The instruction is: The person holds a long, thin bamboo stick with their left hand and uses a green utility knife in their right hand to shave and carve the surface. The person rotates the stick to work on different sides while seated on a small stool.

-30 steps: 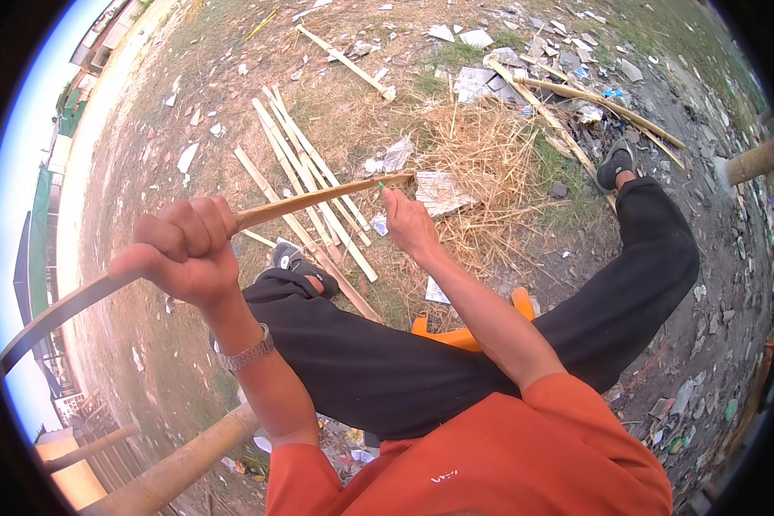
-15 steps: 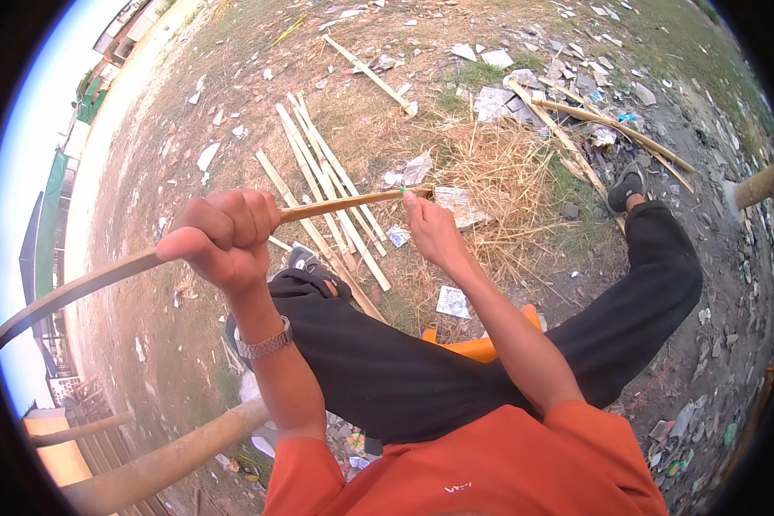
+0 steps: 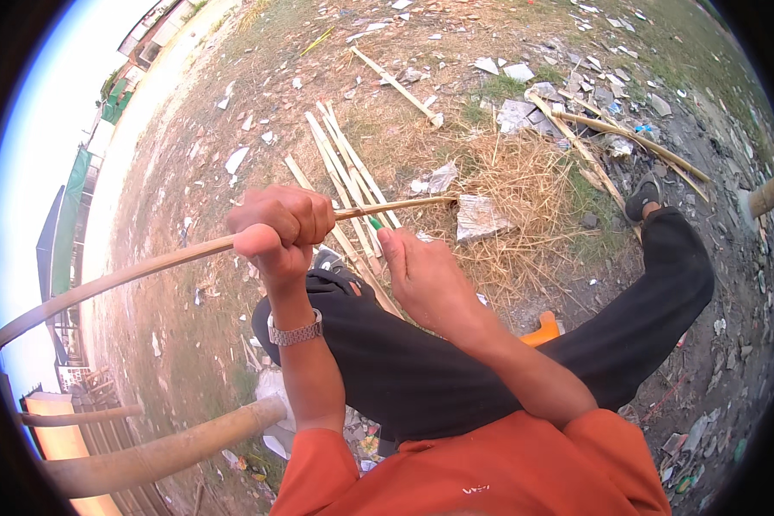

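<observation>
My left hand (image 3: 285,225), with a metal-banded watch on its wrist, is closed around a long bamboo strip (image 3: 155,277). The strip runs from the far left edge, through my fist, to a tip above the straw. Just right of that fist, my right hand (image 3: 434,279) is closed on a small tool with a green end (image 3: 375,224), close below the strip. Most of this tool is hidden by the fingers, so its kind is unclear, as is whether it touches the strip.
Several pale bamboo strips (image 3: 344,163) lie on the ground ahead. Straw shavings (image 3: 525,206) are heaped beyond my right hand, beside a broken white slab (image 3: 482,217). Longer bamboo pieces (image 3: 632,138) and rubble lie at far right. A thick bamboo pole (image 3: 172,443) stands out at lower left.
My right hand has come back along the strip, from near its tip to beside my left fist. The view has shifted, so the scene sits slightly farther right.
</observation>
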{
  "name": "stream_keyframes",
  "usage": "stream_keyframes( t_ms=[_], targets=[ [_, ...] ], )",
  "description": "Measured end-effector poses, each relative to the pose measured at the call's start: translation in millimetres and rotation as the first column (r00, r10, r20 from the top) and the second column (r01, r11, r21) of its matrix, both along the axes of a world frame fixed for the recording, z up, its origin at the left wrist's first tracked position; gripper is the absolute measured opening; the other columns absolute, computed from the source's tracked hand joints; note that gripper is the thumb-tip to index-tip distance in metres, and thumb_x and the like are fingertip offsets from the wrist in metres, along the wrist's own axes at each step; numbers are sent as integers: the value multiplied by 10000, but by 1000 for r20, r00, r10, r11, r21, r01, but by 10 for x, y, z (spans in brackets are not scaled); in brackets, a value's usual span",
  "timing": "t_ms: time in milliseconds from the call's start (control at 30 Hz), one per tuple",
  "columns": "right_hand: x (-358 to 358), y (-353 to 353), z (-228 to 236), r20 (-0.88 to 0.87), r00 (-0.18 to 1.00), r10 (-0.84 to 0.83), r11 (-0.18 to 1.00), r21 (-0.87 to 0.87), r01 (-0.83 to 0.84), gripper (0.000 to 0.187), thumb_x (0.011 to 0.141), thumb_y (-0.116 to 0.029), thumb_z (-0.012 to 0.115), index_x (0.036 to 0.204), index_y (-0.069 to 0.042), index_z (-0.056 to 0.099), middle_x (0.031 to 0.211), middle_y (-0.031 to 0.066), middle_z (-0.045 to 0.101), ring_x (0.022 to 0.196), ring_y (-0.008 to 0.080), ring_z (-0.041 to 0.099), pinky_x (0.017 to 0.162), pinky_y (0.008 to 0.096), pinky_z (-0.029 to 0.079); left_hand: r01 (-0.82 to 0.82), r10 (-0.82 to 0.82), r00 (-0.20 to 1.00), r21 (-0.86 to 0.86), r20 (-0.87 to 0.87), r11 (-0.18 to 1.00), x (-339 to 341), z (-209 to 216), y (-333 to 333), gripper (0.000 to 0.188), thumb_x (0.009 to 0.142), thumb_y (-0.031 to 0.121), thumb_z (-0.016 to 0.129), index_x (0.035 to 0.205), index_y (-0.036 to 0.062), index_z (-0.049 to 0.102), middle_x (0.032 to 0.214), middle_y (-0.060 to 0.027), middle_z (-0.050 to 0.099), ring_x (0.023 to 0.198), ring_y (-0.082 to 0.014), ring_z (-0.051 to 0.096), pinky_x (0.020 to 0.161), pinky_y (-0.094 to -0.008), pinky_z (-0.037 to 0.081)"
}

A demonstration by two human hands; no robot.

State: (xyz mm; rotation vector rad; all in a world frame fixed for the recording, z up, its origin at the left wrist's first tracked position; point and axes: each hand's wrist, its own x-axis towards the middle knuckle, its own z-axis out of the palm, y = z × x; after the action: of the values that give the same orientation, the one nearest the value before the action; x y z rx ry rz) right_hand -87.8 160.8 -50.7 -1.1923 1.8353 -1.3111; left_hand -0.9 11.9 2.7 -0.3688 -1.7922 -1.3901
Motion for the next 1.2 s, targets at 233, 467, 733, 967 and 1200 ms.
stream_keyframes(
  t_ms=[233,467,733,967,1200],
  targets=[
    [-106,-100,-562,-7,997,-79,995,62,80,406,1002,-279,347,848,41,545,683,274,564,646,457,552,583,499,430,-2,3,1000,25,-10,1000,38,38,-89,570,922,553,373,582,110,257,455,46,192,345,-83,203,335,-263,194],
    [18,-184,-739,-95,985,-146,989,-25,144,370,1002,-289,345,859,1,526,618,258,531,609,472,530,558,508,393,-33,32,999,64,6,997,59,-21,-114,568,925,568,349,594,115,263,465,40,192,367,-90,189,365,-275,189],
    [-15,-187,-958,-81,983,-166,986,-8,166,395,999,-304,337,866,8,539,622,267,534,605,473,531,593,520,399,-86,83,996,99,26,991,28,-48,-55,563,928,571,339,602,119,260,477,38,185,382,-91,175,383,-278,187],
    [-67,-152,-747,-17,996,-92,995,-24,92,421,993,-322,340,880,12,570,703,306,583,690,503,562,646,561,432,-124,122,992,110,23,986,43,-52,-50,562,929,580,319,604,128,245,480,39,177,390,-87,159,390,-272,174],
    [-235,-285,-1168,-1,986,-167,983,74,167,434,995,-336,335,862,16,550,694,310,570,702,507,557,660,553,433,-173,171,985,150,28,973,94,-41,-78,555,931,583,314,611,136,242,479,41,171,390,-89,143,395,-278,174]
  ],
)
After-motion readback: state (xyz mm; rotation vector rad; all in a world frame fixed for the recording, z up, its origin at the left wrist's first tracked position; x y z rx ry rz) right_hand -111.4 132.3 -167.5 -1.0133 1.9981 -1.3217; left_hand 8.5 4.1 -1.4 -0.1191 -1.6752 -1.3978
